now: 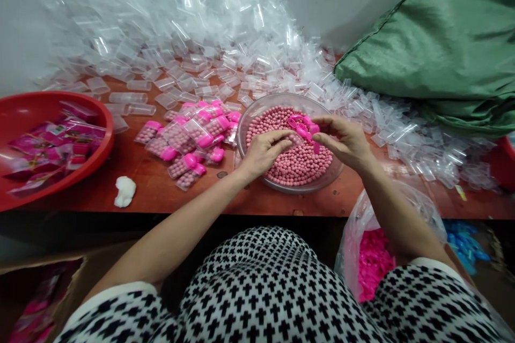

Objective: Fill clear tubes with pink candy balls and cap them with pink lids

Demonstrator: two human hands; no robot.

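Note:
Over a clear bowl (pixel 246 131) of round pink beads (pixel 295 169), both my hands are close together. My left hand (pixel 267 151) pinches a small clear plastic container (pixel 296 140), partly hidden by the fingers. Bright pink plastic caps (pixel 306 127) are gripped in the fingers of my right hand (pixel 341 139), right beside the container. How many caps there are I cannot tell. Left of the bowl lies a pile of bead-filled containers (pixel 193 131) with pink caps on.
Empty clear containers (pixel 181 27) are heaped along the wall. A red basin (pixel 110 134) with pink packets stands left, near a white lump (pixel 125 191). A green sack (pixel 434 48) lies at right. Below the table edge hangs a plastic bag (pixel 350 246) of pink caps.

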